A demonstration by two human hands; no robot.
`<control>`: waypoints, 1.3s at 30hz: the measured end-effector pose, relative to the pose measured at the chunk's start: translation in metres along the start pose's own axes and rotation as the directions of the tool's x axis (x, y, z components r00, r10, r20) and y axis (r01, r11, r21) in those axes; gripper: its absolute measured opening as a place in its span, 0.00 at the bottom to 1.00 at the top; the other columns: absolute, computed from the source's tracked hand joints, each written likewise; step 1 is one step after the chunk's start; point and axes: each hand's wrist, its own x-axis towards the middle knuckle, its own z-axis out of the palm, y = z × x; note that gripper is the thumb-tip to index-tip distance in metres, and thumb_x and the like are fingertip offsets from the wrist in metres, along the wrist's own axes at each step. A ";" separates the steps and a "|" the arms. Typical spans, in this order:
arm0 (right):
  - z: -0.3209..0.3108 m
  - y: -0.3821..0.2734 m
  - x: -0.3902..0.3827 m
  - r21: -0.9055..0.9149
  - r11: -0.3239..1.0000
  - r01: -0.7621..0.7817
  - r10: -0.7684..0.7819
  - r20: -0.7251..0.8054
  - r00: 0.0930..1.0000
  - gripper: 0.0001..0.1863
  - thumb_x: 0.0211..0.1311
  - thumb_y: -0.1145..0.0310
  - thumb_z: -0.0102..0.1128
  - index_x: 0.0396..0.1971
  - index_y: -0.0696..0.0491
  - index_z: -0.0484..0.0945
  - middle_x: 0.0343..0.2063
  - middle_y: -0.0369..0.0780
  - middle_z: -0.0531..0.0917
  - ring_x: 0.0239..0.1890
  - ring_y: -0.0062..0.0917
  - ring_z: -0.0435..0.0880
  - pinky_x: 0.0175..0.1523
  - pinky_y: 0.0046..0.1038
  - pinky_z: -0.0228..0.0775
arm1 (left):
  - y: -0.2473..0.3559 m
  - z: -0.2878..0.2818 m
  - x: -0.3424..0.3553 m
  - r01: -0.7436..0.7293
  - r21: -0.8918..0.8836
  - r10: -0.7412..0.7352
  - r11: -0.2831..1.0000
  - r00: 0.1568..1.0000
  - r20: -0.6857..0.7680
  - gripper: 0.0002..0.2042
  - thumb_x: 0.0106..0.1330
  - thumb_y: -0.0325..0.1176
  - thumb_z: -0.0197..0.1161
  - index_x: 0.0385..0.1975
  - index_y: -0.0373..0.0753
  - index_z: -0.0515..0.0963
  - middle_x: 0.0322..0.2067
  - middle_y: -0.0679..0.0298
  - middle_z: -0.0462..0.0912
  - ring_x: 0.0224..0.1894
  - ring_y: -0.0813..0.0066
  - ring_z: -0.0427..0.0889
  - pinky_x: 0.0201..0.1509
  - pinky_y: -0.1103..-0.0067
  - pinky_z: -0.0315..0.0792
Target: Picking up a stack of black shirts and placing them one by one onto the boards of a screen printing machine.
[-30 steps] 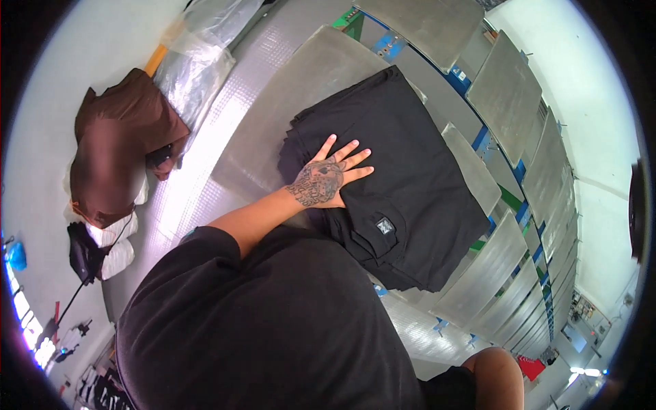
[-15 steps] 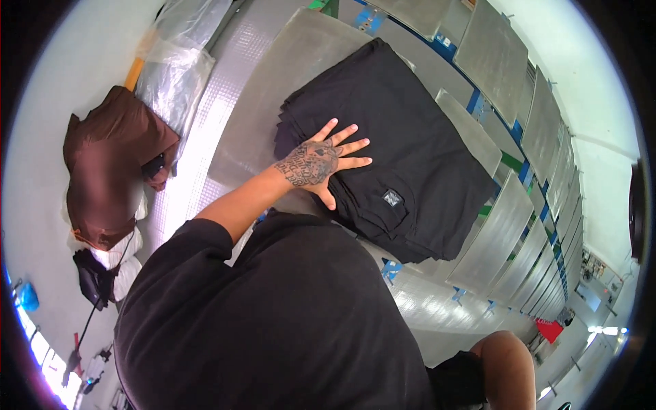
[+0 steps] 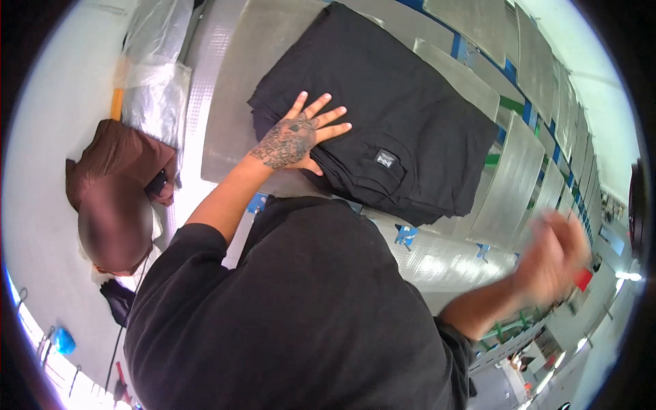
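A thick stack of folded black garments (image 3: 389, 82) lies across a flat metal platen (image 3: 225, 130). A small dark and light label (image 3: 385, 158) shows on the garment at its near side. My left hand (image 3: 290, 140), tattooed on its back, rests flat with fingers spread on the stack's near left edge; it grips nothing. My right hand (image 3: 555, 256) is raised in the air to the right, apart from the stack and over the row of platens. Motion smears its fingers, so I cannot make out their shape or anything in them.
More metal platens (image 3: 509, 184) on blue and green supports run off in a row to the right. Clear plastic sheeting (image 3: 157, 89) hangs at the left. Below it is a person in brown clothing (image 3: 123, 154), close to the wall.
My right arm has swung up into view at the right. My left hand stays spread on the garments. The whole view has shifted, moving the stack slightly up and left in the picture.
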 end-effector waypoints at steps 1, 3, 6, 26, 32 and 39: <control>0.033 0.031 -0.020 -0.070 0.971 -0.227 0.236 0.173 0.956 0.17 0.63 0.74 0.66 0.52 0.60 0.80 0.35 0.43 0.84 0.35 0.24 0.82 0.43 0.26 0.76 | -0.005 -0.001 -0.006 0.034 0.001 -0.034 0.999 0.999 0.017 0.53 0.41 0.56 0.80 0.73 0.57 0.62 0.75 0.69 0.57 0.79 0.59 0.46 0.81 0.52 0.40; 0.080 0.069 -0.074 -0.224 0.963 -0.148 0.204 0.254 0.945 0.24 0.58 0.72 0.72 0.55 0.55 0.79 0.46 0.43 0.82 0.44 0.30 0.83 0.50 0.29 0.75 | -0.008 -0.006 -0.006 0.038 0.012 -0.039 0.999 0.998 0.045 0.52 0.43 0.56 0.80 0.73 0.55 0.62 0.75 0.69 0.57 0.79 0.62 0.47 0.81 0.54 0.42; 0.106 0.095 -0.150 -0.344 0.918 -0.197 0.338 0.421 0.841 0.35 0.51 0.55 0.77 0.58 0.54 0.77 0.58 0.49 0.76 0.63 0.47 0.73 0.68 0.45 0.63 | -0.010 -0.017 -0.005 0.052 0.065 -0.059 0.997 0.992 0.112 0.53 0.43 0.55 0.80 0.74 0.58 0.59 0.77 0.70 0.53 0.80 0.63 0.46 0.81 0.55 0.41; 0.108 0.143 -0.095 -0.248 0.811 -0.530 0.582 0.446 0.681 0.22 0.48 0.55 0.77 0.30 0.61 0.83 0.26 0.52 0.84 0.30 0.45 0.85 0.37 0.36 0.75 | -0.013 -0.082 0.096 0.234 -0.162 -0.258 0.959 0.955 -0.145 0.19 0.60 0.44 0.70 0.49 0.46 0.81 0.43 0.55 0.87 0.47 0.53 0.85 0.52 0.66 0.78; 0.111 0.179 -0.085 -0.232 0.783 -0.577 0.592 0.563 0.577 0.26 0.53 0.49 0.75 0.28 0.62 0.83 0.22 0.53 0.82 0.25 0.42 0.83 0.35 0.38 0.73 | 0.010 -0.091 0.081 0.136 -0.210 -0.138 0.968 0.990 0.005 0.47 0.49 0.60 0.76 0.69 0.44 0.67 0.57 0.49 0.79 0.60 0.49 0.77 0.65 0.64 0.71; 0.121 0.196 -0.069 -0.320 0.706 -0.631 0.664 0.607 0.436 0.29 0.49 0.47 0.77 0.21 0.63 0.82 0.15 0.49 0.78 0.20 0.29 0.78 0.33 0.35 0.72 | 0.015 -0.064 0.046 0.132 0.231 -0.141 0.964 0.990 0.025 0.56 0.46 0.41 0.80 0.77 0.53 0.50 0.66 0.53 0.69 0.65 0.52 0.71 0.71 0.63 0.65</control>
